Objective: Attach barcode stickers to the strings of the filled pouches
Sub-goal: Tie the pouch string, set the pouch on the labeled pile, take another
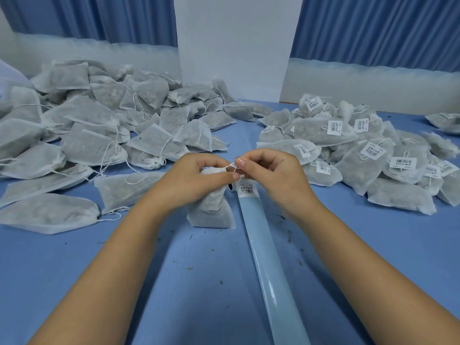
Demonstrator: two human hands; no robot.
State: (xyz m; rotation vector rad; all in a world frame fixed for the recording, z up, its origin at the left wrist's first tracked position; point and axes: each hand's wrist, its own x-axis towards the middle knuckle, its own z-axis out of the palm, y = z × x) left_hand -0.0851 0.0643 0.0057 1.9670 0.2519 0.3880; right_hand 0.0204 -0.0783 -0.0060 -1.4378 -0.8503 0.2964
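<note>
With the left hand [199, 174] gripping the neck of the pouch [211, 210] standing on the counter [174, 282] and the right hand [268, 173] pinching its thin string [232, 166] near the next barcode sticker [246, 190], I worry the string slips loose and the sticker folds crooked.

White pouches [84, 145] show seemingly grey-green filling [211, 212]; blue table [174, 282], pale-blue strip [263, 257], black-barred white stickers [334, 127].

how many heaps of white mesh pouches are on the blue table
2. One heap of unlabelled white mesh pouches lies left on the blue table; one heap with barcode stickers lies right. A single pouch stands between, in the left hand. More may lie off-frame.
</note>
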